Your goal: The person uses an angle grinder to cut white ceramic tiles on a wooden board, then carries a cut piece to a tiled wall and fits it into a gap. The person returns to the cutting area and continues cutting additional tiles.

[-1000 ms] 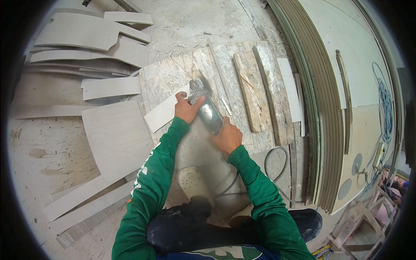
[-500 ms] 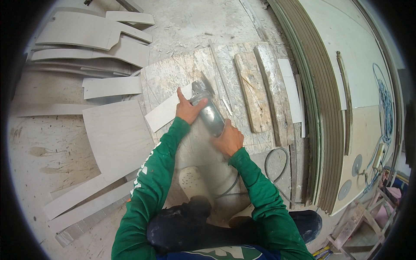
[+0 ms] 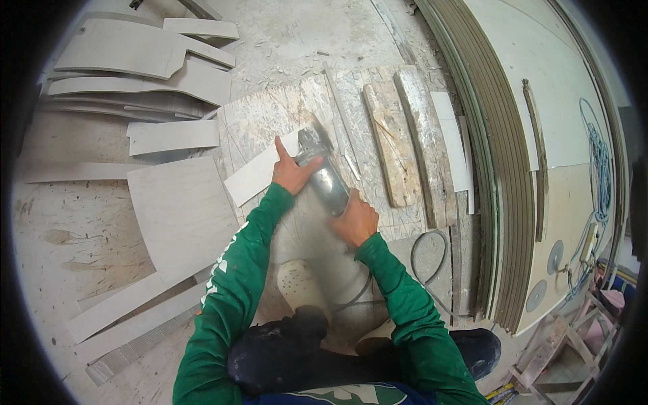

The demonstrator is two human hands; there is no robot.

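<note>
A grey angle grinder (image 3: 330, 185) is held between my two hands over a scuffed, pale work board (image 3: 270, 115). My right hand (image 3: 356, 219) wraps round the rear of its body. Near the grinder's head, my left hand (image 3: 293, 171) has its thumb across the body and its index finger stretched out over a white strip of board (image 3: 253, 177). The strip lies slantwise under that hand, its far end by the grinder's head. The disc is blurred, and a haze of dust trails from the grinder toward my feet.
Cut pale panels (image 3: 182, 202) lie in stacks on the left. Two worn wooden planks (image 3: 393, 145) rest right of the grinder, beyond a thin strip. A cable (image 3: 413, 260) loops near my right forearm. Tall stacked sheets (image 3: 503, 169) line the right side, with two grinding discs (image 3: 555, 257) beside them.
Almost nothing differs. Both hands keep their hold on the grinder, and the whole view has shifted very slightly.
</note>
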